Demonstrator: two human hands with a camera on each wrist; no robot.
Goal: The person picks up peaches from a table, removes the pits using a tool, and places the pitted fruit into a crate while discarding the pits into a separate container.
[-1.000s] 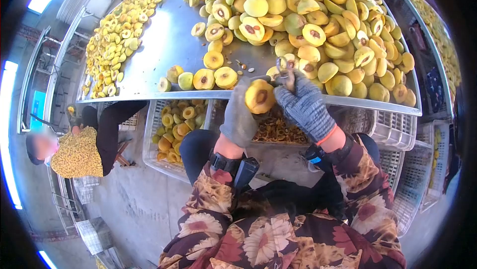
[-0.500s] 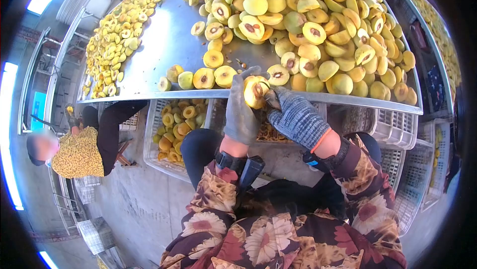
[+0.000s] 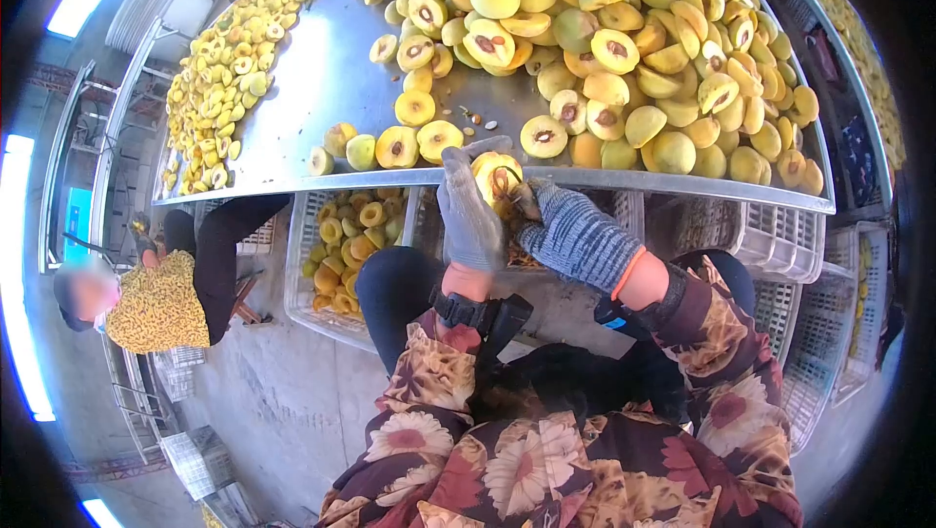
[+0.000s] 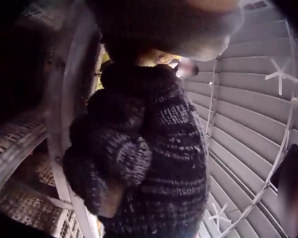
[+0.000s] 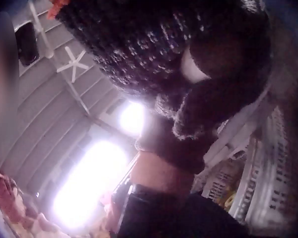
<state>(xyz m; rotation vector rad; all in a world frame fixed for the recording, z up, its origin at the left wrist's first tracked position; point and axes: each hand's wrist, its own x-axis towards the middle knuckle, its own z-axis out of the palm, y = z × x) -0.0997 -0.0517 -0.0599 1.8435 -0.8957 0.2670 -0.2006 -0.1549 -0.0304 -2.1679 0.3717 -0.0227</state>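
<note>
Just off the table's front edge, my left hand (image 3: pixel 470 221), in a grey glove, grips a yellow peach half (image 3: pixel 494 172) with its cut face toward the right. My right hand (image 3: pixel 585 234), in a blue-grey knit glove, holds a small pitting tool whose curved metal loop (image 3: pixel 505 181) is at the stone hollow. In the left wrist view, the right glove (image 4: pixel 164 144) has curled fingers, with a pale handle end (image 4: pixel 111 197) poking out below. Dark glove fabric fills much of the right wrist view, where the handle end (image 5: pixel 191 68) also shows.
A large heap of peach halves (image 3: pixel 643 60) covers the right of the metal table (image 3: pixel 331 70); smaller pieces (image 3: pixel 219 70) lie left. Several halves (image 3: pixel 397 147) line the front edge. Under it stand a crate of fruit (image 3: pixel 302 279) and white crates (image 3: pixel 780 245). Another person (image 3: pixel 156 299) sits left.
The right hand has moved left and down, bringing the tool from above the table edge to the peach half's cut face. The left hand has turned the peach half toward the right hand.
</note>
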